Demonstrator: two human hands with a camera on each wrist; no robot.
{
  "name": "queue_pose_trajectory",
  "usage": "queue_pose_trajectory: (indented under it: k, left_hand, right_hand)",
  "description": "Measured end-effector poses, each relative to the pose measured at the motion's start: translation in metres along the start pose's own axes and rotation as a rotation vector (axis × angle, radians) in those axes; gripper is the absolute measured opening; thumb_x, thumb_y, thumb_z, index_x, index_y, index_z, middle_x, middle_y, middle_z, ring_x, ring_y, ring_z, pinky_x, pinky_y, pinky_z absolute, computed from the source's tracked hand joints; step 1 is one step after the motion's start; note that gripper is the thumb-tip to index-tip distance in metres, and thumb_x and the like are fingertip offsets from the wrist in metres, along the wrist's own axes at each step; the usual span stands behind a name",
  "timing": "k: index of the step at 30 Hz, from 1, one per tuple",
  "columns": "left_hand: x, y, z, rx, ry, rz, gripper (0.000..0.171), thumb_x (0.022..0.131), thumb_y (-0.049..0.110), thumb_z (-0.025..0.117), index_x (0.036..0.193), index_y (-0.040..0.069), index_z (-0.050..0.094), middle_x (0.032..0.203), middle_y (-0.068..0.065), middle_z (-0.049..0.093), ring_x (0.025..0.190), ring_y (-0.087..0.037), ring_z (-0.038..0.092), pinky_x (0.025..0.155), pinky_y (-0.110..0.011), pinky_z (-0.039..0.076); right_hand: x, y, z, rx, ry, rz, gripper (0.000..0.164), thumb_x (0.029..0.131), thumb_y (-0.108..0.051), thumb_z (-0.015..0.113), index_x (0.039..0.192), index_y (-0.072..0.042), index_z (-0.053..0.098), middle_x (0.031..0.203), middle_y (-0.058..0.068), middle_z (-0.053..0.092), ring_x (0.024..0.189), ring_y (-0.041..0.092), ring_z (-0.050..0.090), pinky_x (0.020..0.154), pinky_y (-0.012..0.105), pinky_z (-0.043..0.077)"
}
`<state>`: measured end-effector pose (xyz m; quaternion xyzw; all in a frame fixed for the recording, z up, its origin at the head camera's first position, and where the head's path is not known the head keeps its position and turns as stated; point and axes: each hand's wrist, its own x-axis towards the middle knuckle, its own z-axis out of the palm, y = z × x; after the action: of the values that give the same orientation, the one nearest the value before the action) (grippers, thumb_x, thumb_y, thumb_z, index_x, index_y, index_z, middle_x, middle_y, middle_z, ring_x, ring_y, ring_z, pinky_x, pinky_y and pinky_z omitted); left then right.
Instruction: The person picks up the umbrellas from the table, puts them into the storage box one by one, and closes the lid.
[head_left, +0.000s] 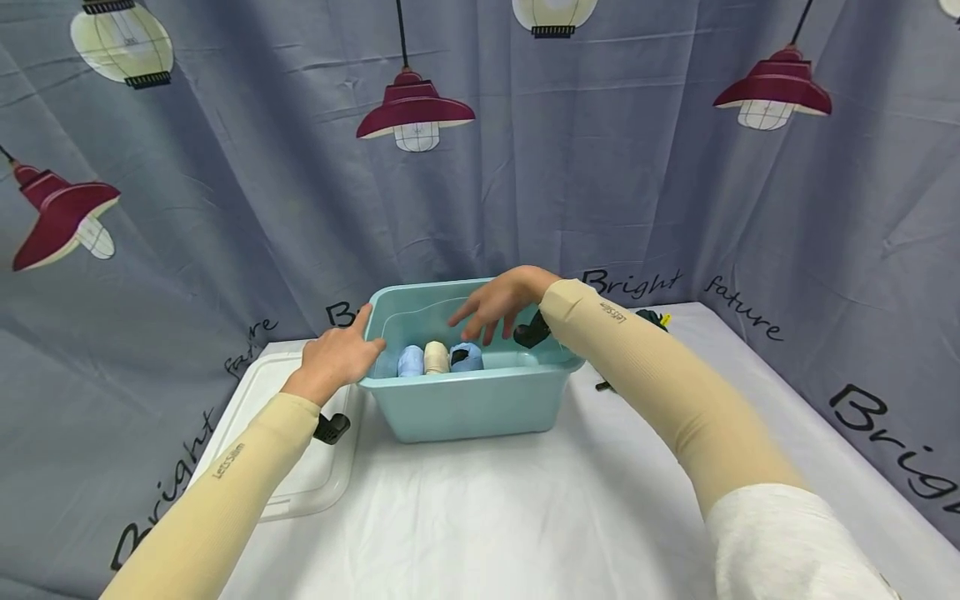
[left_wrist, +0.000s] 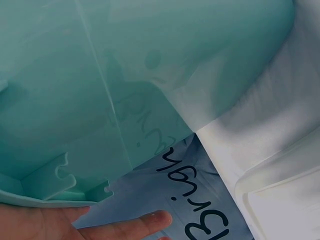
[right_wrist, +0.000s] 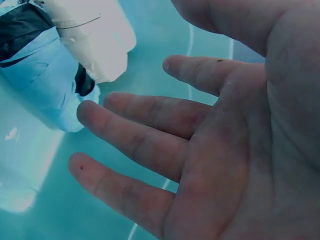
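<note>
A pale blue tub stands upright on the table, near the middle of the head view, with its top uncovered. Inside it, toward 8 o'clock as the person looks down, three rolls sit side by side in a row: a plain blue roll at the 9 o'clock end, a cream roll between, and a blue roll with a black patch at the 3 o'clock end. The tub's front rim hides their lower parts.

The right hand reaches over the tub from 2 o'clock, at 1 o'clock from the patched roll. Its fingers are spread apart and slightly bent, and it holds nothing; the right wrist view shows the palm, with the patched roll and the cream one just beyond the fingertips.

The left hand grips the tub's rim at 9 o'clock, thumb over the top and fingers at the outer side. Its index finger points toward 1 o'clock.

A white lid lies flat at 8 o'clock from the tub, partly under the left forearm. At 3 o'clock from the tub, a dark thing with a yellow bit shows behind the right forearm, too covered to make out. Cream sleeves cover both forearms, with a black device at each wrist. White cloth covers the table, and a grey-blue curtain printed with lamps and lettering hangs behind at 12 o'clock.
</note>
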<state>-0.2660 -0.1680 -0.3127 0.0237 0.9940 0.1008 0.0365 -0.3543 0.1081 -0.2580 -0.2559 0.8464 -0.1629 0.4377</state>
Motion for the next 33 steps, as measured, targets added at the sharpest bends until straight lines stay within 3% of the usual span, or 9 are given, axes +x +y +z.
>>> queue_pose_trajectory:
  k: [4, 8, 13, 22, 28, 33]
  left_hand:
    - [0.0, -0.001, 0.001, -0.005, 0.004, 0.001, 0.077, 0.099, 0.048, 0.036, 0.164, 0.02, 0.004, 0.129, -0.027, 0.062, 0.105, -0.039, 0.063, 0.086, -0.059, 0.044]
    - [0.001, -0.002, 0.001, -0.006, 0.002, -0.003, 0.077, 0.099, 0.049, 0.036, 0.164, 0.021, 0.005, 0.122, -0.024, 0.065, 0.098, -0.035, 0.063, 0.078, -0.053, 0.044]
    - [0.003, 0.0, -0.001, -0.016, 0.01, 0.003, 0.077, 0.099, 0.049, 0.036, 0.164, 0.022, 0.005, 0.124, -0.023, 0.065, 0.094, -0.033, 0.062, 0.073, -0.048, 0.043]
    - [0.005, 0.002, 0.0, -0.011, -0.01, -0.009, 0.077, 0.099, 0.05, 0.035, 0.164, 0.024, 0.002, 0.117, -0.021, 0.067, 0.089, -0.031, 0.062, 0.071, -0.046, 0.042]
    - [0.006, 0.003, -0.001, -0.013, 0.005, -0.002, 0.077, 0.1, 0.05, 0.036, 0.164, 0.024, 0.003, 0.127, -0.024, 0.064, 0.098, -0.034, 0.063, 0.073, -0.048, 0.043]
    - [0.004, -0.001, -0.001, -0.015, -0.01, -0.016, 0.077, 0.1, 0.051, 0.036, 0.164, 0.024, 0.002, 0.118, -0.021, 0.066, 0.093, -0.033, 0.063, 0.072, -0.047, 0.043]
  right_hand:
    - [-0.013, 0.002, 0.0, -0.007, 0.027, -0.034, 0.062, 0.101, -0.039, 0.059, 0.158, -0.032, 0.034, 0.16, 0.002, 0.039, 0.138, 0.027, 0.051, 0.109, 0.044, 0.044]
    - [-0.028, 0.005, 0.0, -0.035, 0.065, -0.074, 0.062, 0.101, -0.042, 0.058, 0.157, -0.033, 0.035, 0.161, 0.0, 0.037, 0.137, 0.026, 0.052, 0.109, 0.044, 0.044]
    - [-0.047, 0.009, -0.001, -0.039, 0.097, -0.105, 0.062, 0.102, -0.042, 0.057, 0.158, -0.033, 0.033, 0.157, 0.0, 0.042, 0.136, 0.021, 0.052, 0.11, 0.044, 0.043]
    - [-0.07, 0.019, 0.007, -0.053, 0.113, -0.141, 0.062, 0.103, -0.042, 0.055, 0.159, -0.032, 0.031, 0.158, 0.001, 0.042, 0.139, 0.021, 0.048, 0.111, 0.043, 0.042]
    - [-0.082, 0.032, 0.008, -0.062, 0.169, -0.177, 0.06, 0.104, -0.039, 0.054, 0.159, -0.027, 0.032, 0.158, 0.006, 0.042, 0.14, 0.023, 0.047, 0.108, 0.045, 0.044]
    - [-0.089, 0.041, 0.007, -0.066, 0.202, -0.196, 0.06, 0.104, -0.039, 0.054, 0.159, -0.026, 0.033, 0.157, 0.007, 0.043, 0.138, 0.023, 0.049, 0.108, 0.048, 0.043]
